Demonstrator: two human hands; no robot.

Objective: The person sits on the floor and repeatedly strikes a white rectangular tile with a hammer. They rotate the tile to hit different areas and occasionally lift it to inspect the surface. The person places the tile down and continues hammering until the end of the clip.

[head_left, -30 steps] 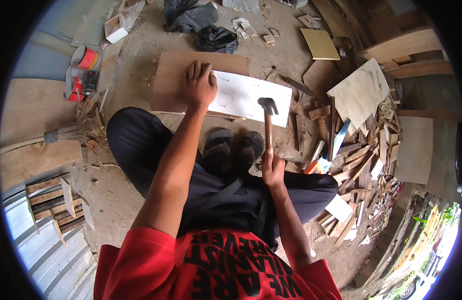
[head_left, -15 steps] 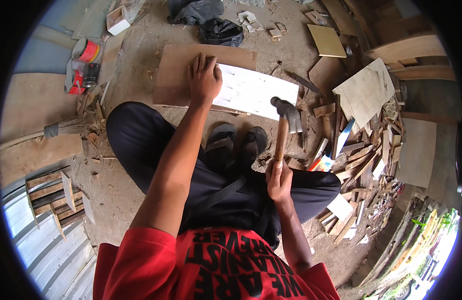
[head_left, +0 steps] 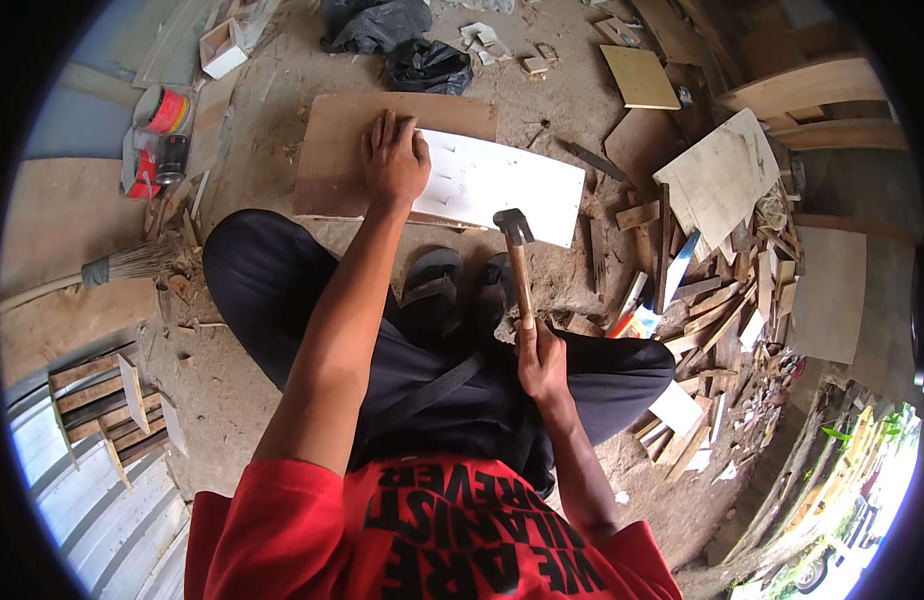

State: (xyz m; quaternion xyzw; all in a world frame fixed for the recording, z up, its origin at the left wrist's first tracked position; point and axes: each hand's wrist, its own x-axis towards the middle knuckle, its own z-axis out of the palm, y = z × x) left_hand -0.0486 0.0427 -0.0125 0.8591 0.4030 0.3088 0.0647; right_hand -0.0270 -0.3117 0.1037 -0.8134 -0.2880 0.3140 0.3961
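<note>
Currently: hammer (head_left: 518,256), likely head-heavy, best held low on handle (head_left: 523,290), clamped in right hand (head_left: 542,362), near edge of white board (head_left: 512,185); board probably stiff, light, best steadied at left end, under unclenched left hand (head_left: 397,168)

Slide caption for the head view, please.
Left hand at the left end of a white board; right hand gripping a hammer.

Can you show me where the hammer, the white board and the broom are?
Hammer (head_left: 519,264): head view, on its wooden handle, below the head.
White board (head_left: 509,183): head view, near the middle of its white top face.
Broom (head_left: 97,272): head view, on the grey wrap between stick and bristles.
</note>
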